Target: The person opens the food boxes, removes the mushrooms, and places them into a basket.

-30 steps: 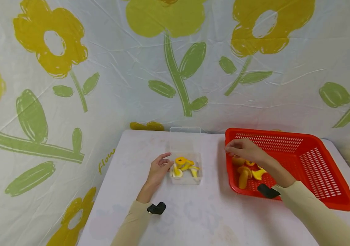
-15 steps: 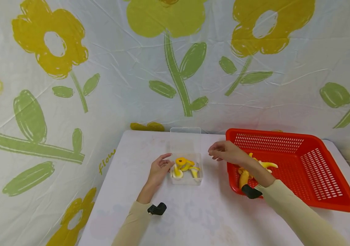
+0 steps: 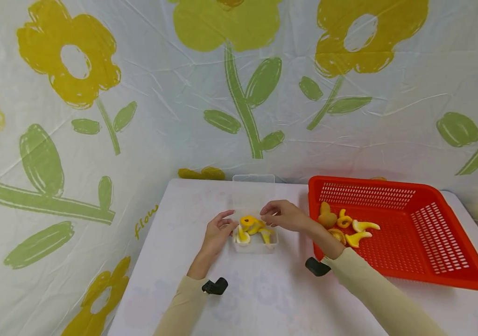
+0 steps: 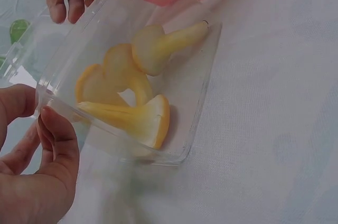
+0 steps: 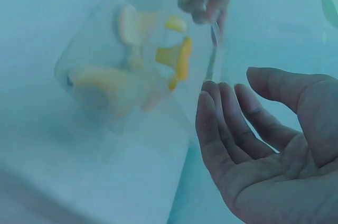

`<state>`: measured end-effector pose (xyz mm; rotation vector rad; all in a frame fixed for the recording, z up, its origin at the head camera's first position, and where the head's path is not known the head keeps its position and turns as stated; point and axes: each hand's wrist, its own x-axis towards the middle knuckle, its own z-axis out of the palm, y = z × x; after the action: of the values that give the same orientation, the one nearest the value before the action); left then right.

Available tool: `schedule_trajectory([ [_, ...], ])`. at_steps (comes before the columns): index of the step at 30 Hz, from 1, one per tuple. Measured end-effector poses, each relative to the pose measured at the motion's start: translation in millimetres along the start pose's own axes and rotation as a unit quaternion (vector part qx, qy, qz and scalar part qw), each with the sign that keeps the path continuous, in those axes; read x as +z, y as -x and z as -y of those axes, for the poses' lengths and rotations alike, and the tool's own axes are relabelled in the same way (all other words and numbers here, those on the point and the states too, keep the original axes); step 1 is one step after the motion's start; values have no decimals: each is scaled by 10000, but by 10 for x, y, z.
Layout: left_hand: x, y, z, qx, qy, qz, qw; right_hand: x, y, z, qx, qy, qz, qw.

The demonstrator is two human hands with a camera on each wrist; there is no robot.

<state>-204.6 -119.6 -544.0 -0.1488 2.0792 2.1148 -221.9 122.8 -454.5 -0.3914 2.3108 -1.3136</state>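
A clear plastic box (image 3: pixel 245 249) stands on the table with several yellow, white-edged mushrooms (image 3: pixel 266 235) inside. Its clear lid (image 3: pixel 253 190) is swung back behind it. My left hand (image 3: pixel 218 232) is at the box's left side; in the left wrist view its thumb and fingers pinch the box's rim. My right hand (image 3: pixel 286 216) is over the box's right edge. Seen from the right wrist, its fingers (image 5: pixel 208 126) are loosely bent, thumb apart, with nothing between them. One mushroom (image 4: pixel 132 118) leans along the near wall in the left wrist view.
A red perforated basket (image 3: pixel 400 259) stands to the right, several yellow and brown mushrooms (image 3: pixel 358 239) in its left part. The white table (image 3: pixel 247 298) ends at a flower-printed cloth (image 3: pixel 163 102) behind and to the left.
My right hand has moved left from above the red basket to the clear box, uncovering the mushrooms in the basket. The left hand has stayed at the box's left side.
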Motion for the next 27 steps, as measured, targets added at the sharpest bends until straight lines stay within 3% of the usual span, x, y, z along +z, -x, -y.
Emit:
schedule_trajectory([
  [6,-22,-6,-16,-37,134,115,9998,263,-104,3,-74,292,5,9995],
  [14,-37,22,-168,-276,102,303,9991,559,-197,1,-723,837,-359,9932],
  [20,-52,-32,-85,-261,223,287,9990,728,-203,67,-544,1242,-927,9864],
  [27,-61,-60,-49,-218,379,343,9985,855,-235,61,-741,1717,-921,9780],
])
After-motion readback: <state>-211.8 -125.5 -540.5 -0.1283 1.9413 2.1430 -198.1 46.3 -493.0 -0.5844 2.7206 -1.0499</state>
